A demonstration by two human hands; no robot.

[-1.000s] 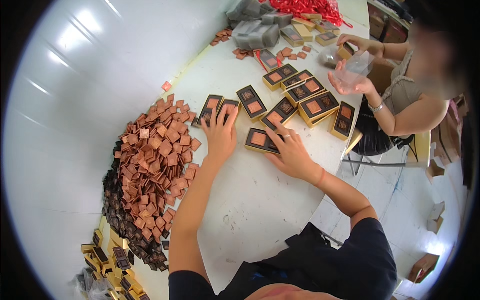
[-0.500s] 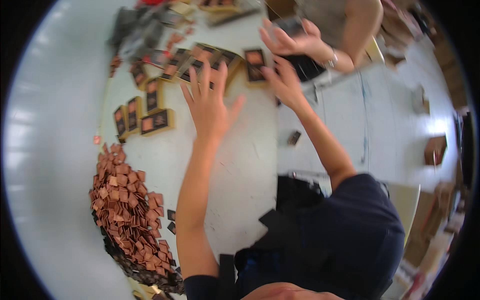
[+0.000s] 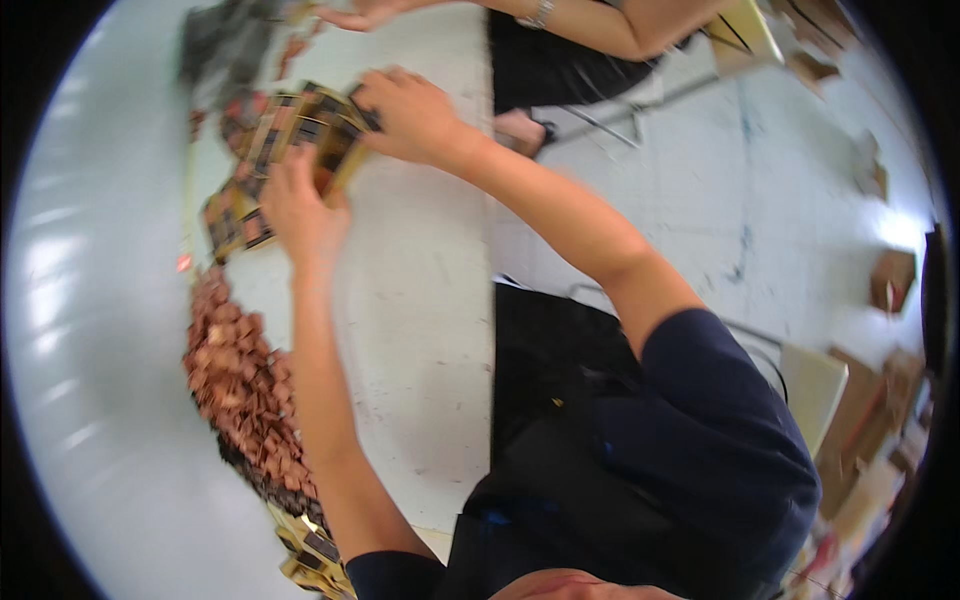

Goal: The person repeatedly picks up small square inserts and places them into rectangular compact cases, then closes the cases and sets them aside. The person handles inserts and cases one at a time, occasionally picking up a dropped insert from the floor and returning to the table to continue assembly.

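Note:
Small flat black-and-gold boxes with copper-coloured panels (image 3: 275,130) lie crowded together at the far left of the table, some overlapping and tilted. My left hand (image 3: 308,215) rests against the near side of this cluster, its fingers stretched over the boxes and its thumb apart. At the cluster's right side, my right hand (image 3: 410,115) has its fingers bent over the edge of a dark box (image 3: 366,108). Motion blur softens the boxes and fingertips, and my hands cover part of the group.
A heap of small copper-brown square pieces (image 3: 240,370) runs along the table's left, with black pieces at its lower edge. More gold-and-black boxes (image 3: 315,555) lie at the near left. Another person's arm (image 3: 590,25) reaches over the far side. Grey bags (image 3: 225,50) sit beyond the boxes.
My view has shifted. My right hand has come left with the separate box to the group. My left hand has lowered onto the boxes, which now sit closer together. The other person's hand moved left.

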